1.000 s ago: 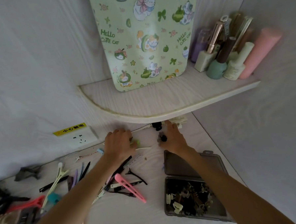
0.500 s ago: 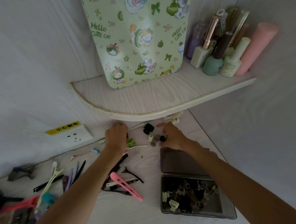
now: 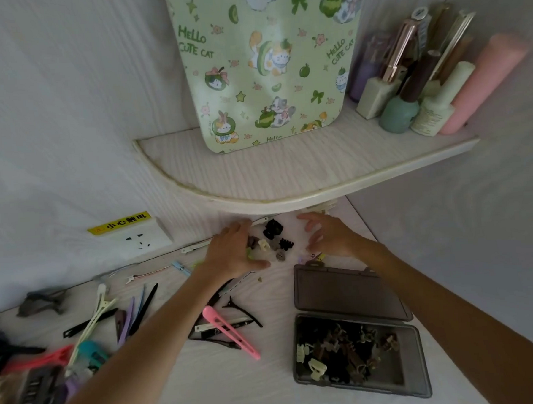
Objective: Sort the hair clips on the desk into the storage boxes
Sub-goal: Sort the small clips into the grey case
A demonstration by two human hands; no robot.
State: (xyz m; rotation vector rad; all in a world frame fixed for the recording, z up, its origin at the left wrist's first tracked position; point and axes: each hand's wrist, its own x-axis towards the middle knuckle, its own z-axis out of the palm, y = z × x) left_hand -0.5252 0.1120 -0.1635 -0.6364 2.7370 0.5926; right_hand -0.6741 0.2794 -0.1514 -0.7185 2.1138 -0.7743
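Cupping both open hands, left (image 3: 230,250) and right (image 3: 328,235), you fence the little clips (image 3: 273,241) at the surface's back edge, so they slide toward the open box (image 3: 418,360) near the right edge.

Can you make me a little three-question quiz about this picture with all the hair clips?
1. True or false: the grey storage box lies with its lid open and already has small claw clips inside.
2. Which is right? A: the pink duckbill clip lies on the desk, between the two arms. B: it is in the box. C: it is on the shelf.
3. Fill in: the left hand and right hand lie on either side of a little heap of mini claw clips, just under the curved ____.

Key: 1 true; 2 A; 3 shelf.
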